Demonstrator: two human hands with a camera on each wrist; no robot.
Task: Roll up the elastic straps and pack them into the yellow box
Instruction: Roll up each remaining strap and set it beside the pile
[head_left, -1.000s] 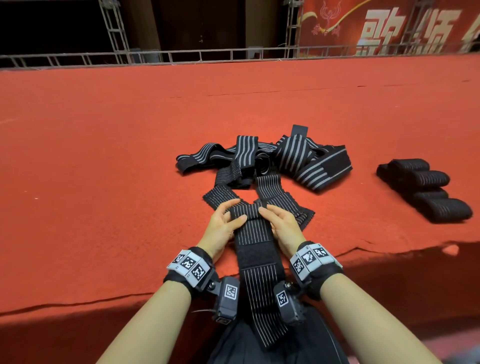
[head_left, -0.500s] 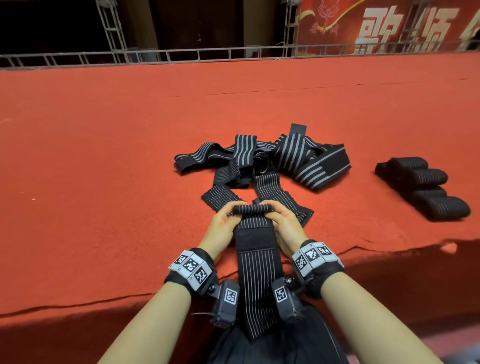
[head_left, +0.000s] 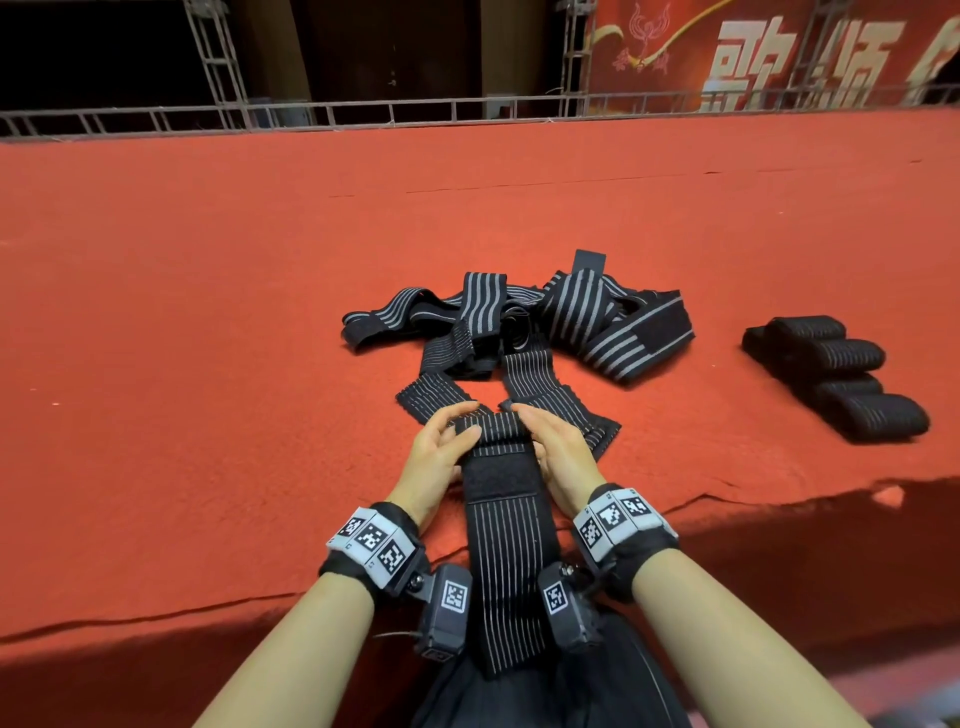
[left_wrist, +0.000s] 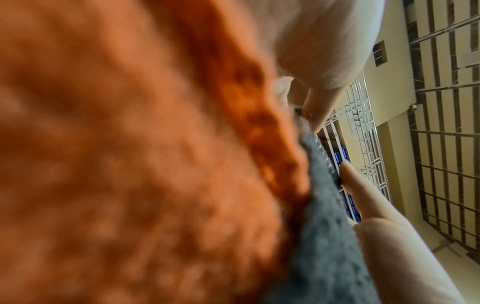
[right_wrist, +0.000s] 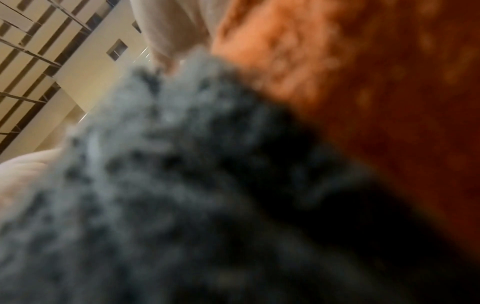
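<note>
A black elastic strap with thin grey stripes (head_left: 506, 545) runs from my lap up onto the red carpet. Its far end is turned into a small roll (head_left: 493, 427). My left hand (head_left: 441, 447) grips the roll's left end and my right hand (head_left: 553, 441) grips its right end, fingers curled over it. The left wrist view shows blurred grey strap fabric (left_wrist: 324, 236) beside my fingers (left_wrist: 363, 195). In the right wrist view the strap (right_wrist: 168, 185) fills the frame, out of focus. The yellow box is not in view.
A tangled heap of loose striped straps (head_left: 545, 322) lies just beyond my hands. Several finished black rolls (head_left: 841, 379) lie in a row at the right. The red carpet's front edge (head_left: 727, 499) drops off near my wrists. A metal truss rail (head_left: 363, 111) bounds the far side.
The strap's far end, flat a second ago, has been turned over into a small roll. The strap's tail has drawn up my lap, and my fingers have shifted on the roll.
</note>
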